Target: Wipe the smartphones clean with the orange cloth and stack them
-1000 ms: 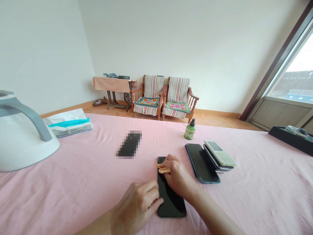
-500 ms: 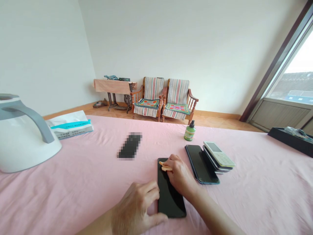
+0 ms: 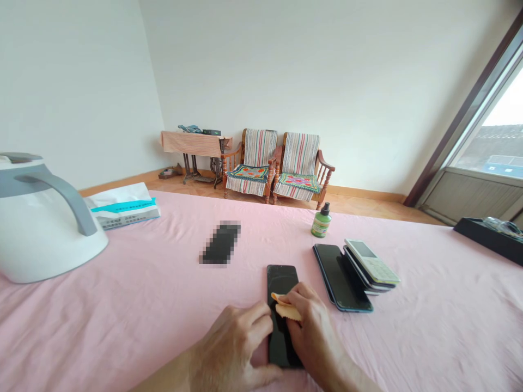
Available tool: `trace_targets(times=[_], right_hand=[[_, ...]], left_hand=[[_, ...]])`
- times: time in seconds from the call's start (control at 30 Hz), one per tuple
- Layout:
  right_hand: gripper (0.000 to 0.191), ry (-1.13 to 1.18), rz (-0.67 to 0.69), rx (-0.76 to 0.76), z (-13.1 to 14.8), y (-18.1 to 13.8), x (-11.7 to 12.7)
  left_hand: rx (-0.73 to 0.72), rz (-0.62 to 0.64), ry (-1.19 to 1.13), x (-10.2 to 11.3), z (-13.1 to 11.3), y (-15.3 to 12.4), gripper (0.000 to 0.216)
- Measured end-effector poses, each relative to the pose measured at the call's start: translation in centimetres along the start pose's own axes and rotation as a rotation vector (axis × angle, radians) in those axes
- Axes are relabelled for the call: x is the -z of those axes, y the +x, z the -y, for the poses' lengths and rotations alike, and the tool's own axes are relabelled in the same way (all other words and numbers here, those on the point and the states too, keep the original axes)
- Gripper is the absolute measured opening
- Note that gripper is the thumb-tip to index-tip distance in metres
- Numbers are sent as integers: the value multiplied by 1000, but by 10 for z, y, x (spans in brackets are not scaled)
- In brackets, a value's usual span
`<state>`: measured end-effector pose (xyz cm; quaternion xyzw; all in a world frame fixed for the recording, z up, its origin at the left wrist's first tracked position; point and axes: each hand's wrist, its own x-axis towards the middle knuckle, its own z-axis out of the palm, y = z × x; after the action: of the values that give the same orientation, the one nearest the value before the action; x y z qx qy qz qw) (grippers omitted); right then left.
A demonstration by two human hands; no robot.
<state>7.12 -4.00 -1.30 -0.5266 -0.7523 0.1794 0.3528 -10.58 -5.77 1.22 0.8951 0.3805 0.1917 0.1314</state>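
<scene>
Worktop (image 3: 122, 326), draped in creased pink cloth (image 3: 441, 321). Lying directly on it: one white kettle (image 3: 36, 234) with grey handle, far left; one soft packet (image 3: 126, 211), white and turquoise, just behind; one dark slab (image 3: 220, 244), pixelated; one black phone (image 3: 281, 348), flat, near edge; one green bottle (image 3: 321, 224), black cap, upright; one dark phone (image 3: 341, 275), overlapped by or beside a phone pile (image 3: 371, 264), contact unclear; one black tray (image 3: 486, 237), far right.

Soft, bright daylight from the washed-out window (image 3: 496, 139) at right; wide-angle edge stretch
</scene>
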Motion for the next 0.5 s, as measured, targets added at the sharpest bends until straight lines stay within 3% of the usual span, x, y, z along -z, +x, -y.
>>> trace_targets(times=[0.27, 0.5], right_hand=[[34, 76, -18, 45, 6, 0, -16], [45, 143, 23, 164, -15, -8, -16]], left_hand=[[39, 8, -5, 7, 4, -5, 50], [10, -43, 124, 5, 13, -9, 27]])
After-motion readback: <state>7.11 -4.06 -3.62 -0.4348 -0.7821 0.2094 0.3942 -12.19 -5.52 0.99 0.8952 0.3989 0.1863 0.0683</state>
